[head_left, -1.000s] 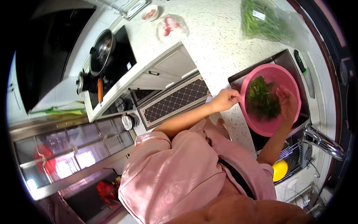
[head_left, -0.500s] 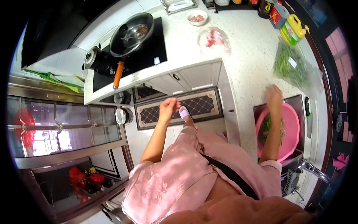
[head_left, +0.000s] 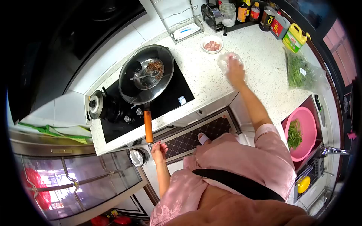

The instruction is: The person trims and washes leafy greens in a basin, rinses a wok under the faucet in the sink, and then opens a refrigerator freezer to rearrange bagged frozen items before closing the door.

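Pale speckled counter [head_left: 264, 69] ran from the black hob [head_left: 181, 88] round to a pink basin [head_left: 310, 130] of greens [head_left: 294, 135]. My right hand [head_left: 236, 71] lay over a clear plastic bag [head_left: 224, 61] on that counter, just beside a white bowl [head_left: 212, 52] of pinkish meat [head_left: 212, 45]; blur hid the grip, so I could not tell whether its fingers were pinching the plastic or only pressed against it. My left hand [head_left: 158, 151] hung at the metal tip [head_left: 150, 145] of the orange handle [head_left: 148, 127] of the lidded pan [head_left: 146, 74], fingers loosely curled with nothing between them; I could not tell whether they brushed the tip. To manage the bag well, I reckoned, limp plastic wanted gathering in a full bunch rather than plucking by one edge, with my wrist clear of the bowl and my left knuckles off that jutting handle, since a knock might swing the pan
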Available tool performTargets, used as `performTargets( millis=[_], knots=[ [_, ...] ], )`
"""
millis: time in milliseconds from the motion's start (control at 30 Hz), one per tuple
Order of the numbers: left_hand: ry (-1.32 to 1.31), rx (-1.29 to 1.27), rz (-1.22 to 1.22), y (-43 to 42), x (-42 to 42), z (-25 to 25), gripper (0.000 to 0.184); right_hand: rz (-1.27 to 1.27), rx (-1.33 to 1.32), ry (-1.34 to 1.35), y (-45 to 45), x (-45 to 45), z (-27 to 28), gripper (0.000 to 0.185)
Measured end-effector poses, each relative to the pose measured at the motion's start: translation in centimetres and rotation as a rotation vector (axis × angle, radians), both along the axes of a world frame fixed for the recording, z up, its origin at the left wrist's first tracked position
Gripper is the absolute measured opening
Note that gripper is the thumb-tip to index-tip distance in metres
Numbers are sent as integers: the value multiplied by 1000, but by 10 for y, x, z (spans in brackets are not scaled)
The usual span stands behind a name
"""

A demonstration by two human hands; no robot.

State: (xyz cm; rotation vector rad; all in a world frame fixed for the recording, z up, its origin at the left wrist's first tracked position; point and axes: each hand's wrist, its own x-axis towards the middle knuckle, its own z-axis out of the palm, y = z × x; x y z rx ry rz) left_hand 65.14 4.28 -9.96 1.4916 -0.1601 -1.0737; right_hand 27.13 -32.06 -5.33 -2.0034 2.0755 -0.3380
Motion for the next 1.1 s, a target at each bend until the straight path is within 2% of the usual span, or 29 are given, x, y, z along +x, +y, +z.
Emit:
performTargets(
  millis=[100,133,167,233,300,367,400,433,467,500,533,567,600,667,733,767,800,867,900,933,967,1067,1100],
  knots=[
    [-13,-35,94,1,24,-10,20,-185,-177,-379,-64,-90,-50,19],
    [-20,-56,117,1,32,-14,21,-264,-179,-553,-83,-119,-42,13],
    [-28,-75,143,0,39,-17,22,-339,-177,-729,-100,-142,-31,16],
    [2,-89,208,-11,38,7,21,-300,-345,-865,-131,-174,-20,15],
    [-43,-151,241,-20,49,4,20,-274,-292,-1038,-142,-169,23,16],
    [-84,-129,244,-33,47,17,22,-146,-578,-664,-180,-190,20,15],
    [-49,-162,229,-43,35,42,24,-108,-737,-476,-205,-208,13,15],
    [-15,-204,218,-54,24,63,27,-35,-598,-551,-220,-222,18,14],
    [52,-225,132,-60,24,66,33,-112,-578,-270,-215,-208,41,15],
    [114,-248,38,-63,25,69,40,-116,-417,122,-244,-222,39,22],
    [158,-297,-30,-71,17,86,49,-95,-167,208,-248,-206,56,36],
    [195,-348,-111,-79,8,102,57,-253,-141,337,-194,-122,116,50],
    [221,-362,-205,-83,10,100,68,-23,-267,271,-212,-107,109,55],
    [253,-407,-272,-92,14,102,65,403,-391,-73,-215,-28,117,46],
    [282,-420,-276,-92,13,103,60,778,-162,-395,-181,82,130,38],
    [261,-429,-309,-92,13,105,55,830,-38,-564,-150,139,132,39],
    [237,-439,-343,-93,12,107,51,959,146,-613,-125,185,137,52],
    [332,-401,-272,-94,1,107,43,1181,-201,-320,-85,259,138,69],
    [354,-392,-273,-94,-2,106,41,1144,-272,-255,-66,284,139,75],
    [348,-402,-268,-96,-6,106,39,1157,-336,-194,-57,305,139,74],
    [340,-410,-269,-96,-10,108,40,1162,-365,-133,-51,322,138,62],
    [320,-420,-266,-93,-14,107,40,1197,-472,-181,-61,351,122,37],
    [308,-427,-268,-92,-15,105,40,1167,-396,-162,-56,345,134,36]
  ],
)
